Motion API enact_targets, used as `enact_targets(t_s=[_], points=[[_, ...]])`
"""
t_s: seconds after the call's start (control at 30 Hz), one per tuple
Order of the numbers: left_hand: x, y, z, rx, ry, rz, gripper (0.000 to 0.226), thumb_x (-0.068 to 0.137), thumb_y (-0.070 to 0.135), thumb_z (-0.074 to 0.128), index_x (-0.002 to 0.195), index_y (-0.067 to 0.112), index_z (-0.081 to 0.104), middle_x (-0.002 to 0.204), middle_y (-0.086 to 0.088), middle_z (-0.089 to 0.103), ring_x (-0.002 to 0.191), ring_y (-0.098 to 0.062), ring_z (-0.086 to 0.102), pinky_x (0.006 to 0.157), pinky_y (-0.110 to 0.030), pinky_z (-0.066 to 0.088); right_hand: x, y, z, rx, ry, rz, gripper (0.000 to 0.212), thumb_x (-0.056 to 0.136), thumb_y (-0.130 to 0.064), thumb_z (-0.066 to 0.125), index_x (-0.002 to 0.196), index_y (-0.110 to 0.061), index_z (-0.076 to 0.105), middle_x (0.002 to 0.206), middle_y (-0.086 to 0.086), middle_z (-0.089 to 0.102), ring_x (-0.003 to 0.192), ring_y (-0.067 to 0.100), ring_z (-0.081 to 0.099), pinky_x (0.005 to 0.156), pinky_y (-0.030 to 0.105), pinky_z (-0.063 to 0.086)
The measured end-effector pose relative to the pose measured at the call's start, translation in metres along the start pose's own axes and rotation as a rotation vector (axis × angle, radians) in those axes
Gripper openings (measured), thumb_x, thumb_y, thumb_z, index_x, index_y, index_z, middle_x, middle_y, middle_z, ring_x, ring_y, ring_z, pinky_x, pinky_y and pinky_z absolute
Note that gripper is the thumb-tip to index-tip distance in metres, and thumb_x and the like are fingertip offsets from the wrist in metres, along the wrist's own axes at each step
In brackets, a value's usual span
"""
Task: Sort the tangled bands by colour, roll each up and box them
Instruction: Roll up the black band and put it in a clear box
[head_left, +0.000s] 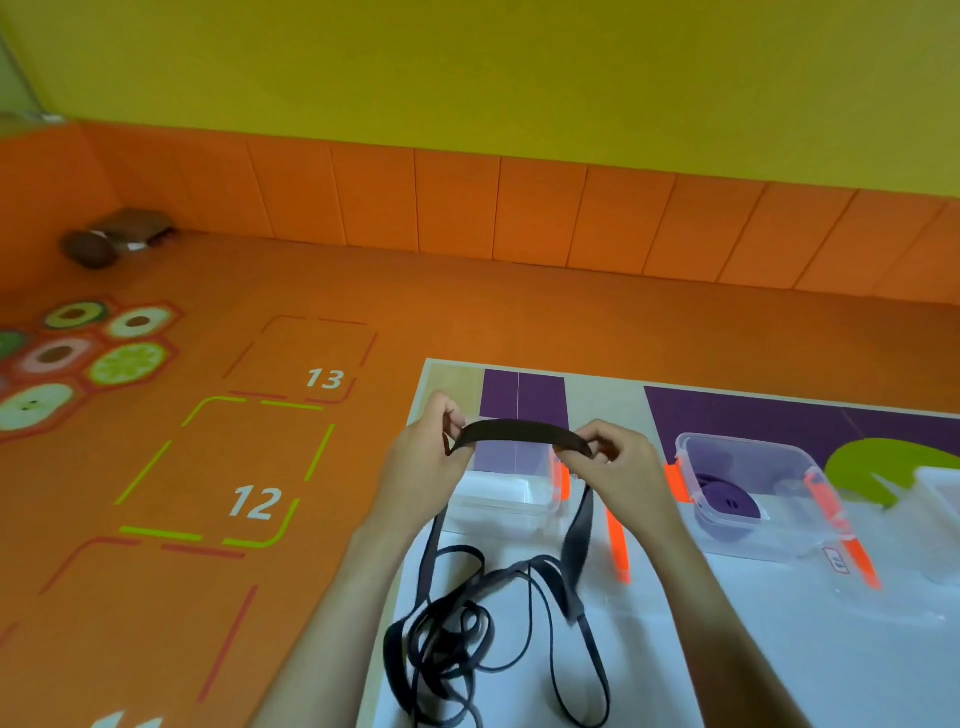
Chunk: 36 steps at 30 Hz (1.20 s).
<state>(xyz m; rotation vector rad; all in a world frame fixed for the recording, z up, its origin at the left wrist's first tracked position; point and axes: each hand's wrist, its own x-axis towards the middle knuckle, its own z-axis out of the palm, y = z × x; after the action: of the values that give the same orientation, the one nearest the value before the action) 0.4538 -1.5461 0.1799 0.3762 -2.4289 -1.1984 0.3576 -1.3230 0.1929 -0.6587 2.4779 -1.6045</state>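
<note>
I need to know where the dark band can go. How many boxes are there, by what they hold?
Middle box, holding purple rolls: 1
Left box, no bands showing: 1
Right box, cut off at the edge, contents unclear: 1
Total: 3

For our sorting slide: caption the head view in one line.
A dark band, pinched between left hand and right hand, above its tangle; purple rolls sit boxed.

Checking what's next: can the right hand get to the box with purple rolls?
Probably yes. The box sits just right of the right hand, nothing between them, but that hand and the left hand pinch the black band, so it may need to let go first.
</note>
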Motion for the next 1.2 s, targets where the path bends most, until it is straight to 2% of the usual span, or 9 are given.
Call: enact_targets(t_s=[0.13, 0.2, 0.33, 0.47, 0.6, 0.73, 0.93, 1.1, 1.2], points=[[0.003, -0.005, -0.004, 0.037, -0.013, -0.017, 0.022, 0.095, 0.021, 0.074, 0.094, 0.035, 0.057, 0.081, 0.013, 0.065, 0.069, -0.018, 0.063, 0.061, -0.04, 0.052, -0.002, -0.013, -0.004, 0.193, -0.053, 0.043, 0.023, 0.084, -0.019, 0.087, 0.103, -0.025, 0.075, 0.08, 0.023, 0.058, 0.07, 0.022, 0.053, 0.069, 0.041, 0.052], [0.007, -0.01, -0.004, 0.061, -0.04, -0.023, 0.021, 0.092, 0.02, 0.076, 0.09, 0.034, 0.062, 0.082, 0.014, 0.067, 0.071, -0.016, 0.065, 0.063, -0.041, 0.055, -0.003, -0.02, -0.008, 0.227, -0.092, 0.028, 0.035, 0.086, -0.008, 0.084, 0.115, -0.025, 0.073, 0.086, 0.025, 0.064, 0.075, 0.023, 0.058, 0.078, 0.034, 0.056], [0.011, -0.015, 0.002, 0.097, -0.092, -0.027, 0.02, 0.09, 0.017, 0.077, 0.087, 0.033, 0.065, 0.082, 0.015, 0.068, 0.077, -0.01, 0.064, 0.068, -0.035, 0.055, -0.002, -0.037, -0.015, 0.142, -0.036, -0.016, 0.029, 0.086, 0.0, 0.079, 0.104, -0.021, 0.075, 0.09, 0.012, 0.074, 0.075, 0.008, 0.063, 0.072, 0.012, 0.052], [0.016, -0.017, 0.008, 0.066, -0.091, -0.019, 0.019, 0.09, 0.015, 0.074, 0.084, 0.028, 0.061, 0.08, 0.009, 0.067, 0.08, -0.014, 0.063, 0.07, -0.04, 0.054, 0.003, -0.042, -0.017, -0.021, 0.014, -0.081, 0.023, 0.083, -0.014, 0.086, 0.096, -0.031, 0.078, 0.087, -0.004, 0.076, 0.084, 0.013, 0.064, 0.064, 0.015, 0.047], [0.02, -0.015, 0.006, -0.049, -0.111, -0.053, 0.022, 0.092, 0.014, 0.072, 0.082, 0.023, 0.054, 0.08, 0.0, 0.064, 0.073, -0.016, 0.057, 0.065, -0.036, 0.047, 0.006, -0.051, -0.021, -0.015, 0.033, -0.113, 0.017, 0.086, -0.02, 0.085, 0.094, -0.033, 0.078, 0.09, -0.017, 0.076, 0.093, 0.007, 0.069, 0.08, 0.021, 0.056], [0.022, -0.007, 0.002, -0.179, -0.205, -0.026, 0.022, 0.096, 0.012, 0.071, 0.089, 0.02, 0.052, 0.077, -0.002, 0.053, 0.069, -0.011, 0.048, 0.065, -0.02, 0.04, 0.007, -0.066, -0.023, 0.064, 0.035, -0.125, 0.024, 0.085, -0.014, 0.085, 0.101, -0.032, 0.081, 0.097, -0.011, 0.078, 0.092, 0.013, 0.071, 0.084, 0.034, 0.058], [0.021, 0.012, -0.005, -0.31, -0.442, 0.044, 0.015, 0.096, 0.04, 0.075, 0.105, 0.031, 0.069, 0.086, 0.021, 0.061, 0.079, -0.009, 0.055, 0.08, -0.03, 0.046, 0.017, -0.1, -0.014, 0.215, 0.053, -0.195, 0.029, 0.081, -0.009, 0.088, 0.104, -0.021, 0.074, 0.092, 0.014, 0.074, 0.077, 0.042, 0.074, 0.081, 0.056, 0.062], [0.017, 0.041, -0.019, -0.476, -0.611, 0.095, 0.033, 0.107, 0.033, 0.059, 0.136, 0.017, 0.065, 0.137, 0.005, 0.07, 0.133, -0.014, 0.061, 0.117, -0.038, 0.045, 0.027, -0.131, 0.0, 0.266, 0.023, -0.253, 0.028, 0.084, -0.007, 0.085, 0.094, -0.003, 0.059, 0.093, 0.026, 0.069, 0.068, 0.027, 0.079, 0.06, 0.032, 0.063], [0.01, 0.056, -0.026, -0.594, -0.66, 0.053, 0.046, 0.109, 0.037, 0.044, 0.135, 0.002, 0.058, 0.123, -0.009, 0.075, 0.124, -0.026, 0.068, 0.115, -0.043, 0.047, 0.033, -0.139, 0.005, 0.323, 0.034, -0.244, 0.026, 0.087, -0.008, 0.083, 0.091, 0.0, 0.059, 0.09, 0.028, 0.068, 0.071, 0.033, 0.078, 0.061, 0.037, 0.065]])
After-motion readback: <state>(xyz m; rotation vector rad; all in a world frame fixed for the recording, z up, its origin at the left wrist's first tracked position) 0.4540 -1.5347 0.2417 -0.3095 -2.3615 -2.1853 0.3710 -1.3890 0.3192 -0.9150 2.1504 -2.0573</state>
